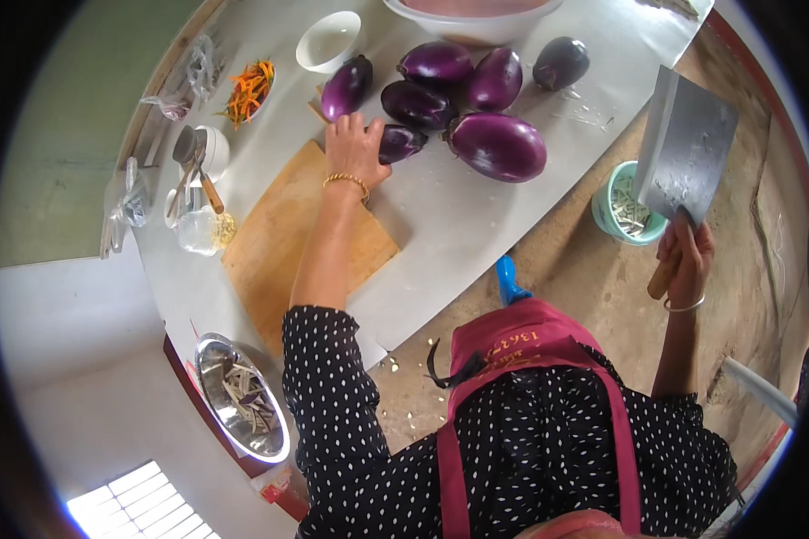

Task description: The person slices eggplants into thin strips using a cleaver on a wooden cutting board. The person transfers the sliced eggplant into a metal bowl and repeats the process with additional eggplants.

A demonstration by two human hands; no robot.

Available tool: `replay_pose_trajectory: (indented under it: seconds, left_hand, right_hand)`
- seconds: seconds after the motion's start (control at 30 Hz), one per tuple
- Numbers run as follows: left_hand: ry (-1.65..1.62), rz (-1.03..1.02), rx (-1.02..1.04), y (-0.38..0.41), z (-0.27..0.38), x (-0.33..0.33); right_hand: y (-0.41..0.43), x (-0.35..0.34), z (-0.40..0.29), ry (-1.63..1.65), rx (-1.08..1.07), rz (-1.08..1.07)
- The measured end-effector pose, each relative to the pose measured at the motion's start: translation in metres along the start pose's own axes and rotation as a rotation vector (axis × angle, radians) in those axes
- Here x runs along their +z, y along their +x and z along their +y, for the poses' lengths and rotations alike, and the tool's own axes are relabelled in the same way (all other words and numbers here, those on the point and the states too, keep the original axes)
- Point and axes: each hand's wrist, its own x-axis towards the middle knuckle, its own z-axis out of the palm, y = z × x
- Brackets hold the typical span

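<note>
My left hand [357,151] reaches over the far end of a wooden cutting board [290,249] and grips a small dark purple eggplant [403,143] between thumb and fingers. The hand hides part of that eggplant. Just beyond my fingertips lies another eggplant [348,87]. Off to the right, past the table's edge, my right hand [687,259] holds a cleaver [691,148] by its wooden handle, blade raised. Several more eggplants, among them a large glossy one [497,147] and a darker one [561,63], rest on the table [445,229].
A steel bowl of cut strips [209,384] sits at left near my elbow. A green bucket [601,209] with cut pieces stands below the cleaver. Around the far side are a white bowl [329,42], a large basin [472,23], orange shreds [249,91] and a jar [199,230].
</note>
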Motion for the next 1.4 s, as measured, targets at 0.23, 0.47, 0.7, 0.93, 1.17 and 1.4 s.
replay_pose_trajectory:
  seconds: [0.23, 0.47, 0.7, 0.93, 1.17, 1.4]
  left_hand:
    - [-1.107, 0.084, -0.595, -0.136, 0.035, -0.080]
    - [-2.010, 0.500, -0.969, -0.402, 0.121, -0.029]
    - [-2.176, 0.978, -1.139, -0.567, 0.145, -0.009]
    - [-1.856, 0.974, -1.554, -0.584, 0.160, 0.007]
    - [-1.124, 0.461, -1.742, -0.586, 0.181, -0.001]
    - [-0.319, 0.571, -1.103, -0.584, 0.199, 0.076]
  right_hand:
    - [-0.031, 0.067, 0.002, -0.416, -0.554, -0.408]
    - [-0.194, 0.212, 0.030, -0.472, -1.417, -1.073]
    - [-0.336, 0.279, 0.079, -0.276, -1.645, -1.452]
    - [-0.336, 0.299, 0.144, -0.331, -1.473, -1.800]
    - [-0.305, 0.298, 0.214, -0.369, -1.221, -1.756]
    - [-0.333, 0.289, 0.141, -0.153, -1.344, -1.801]
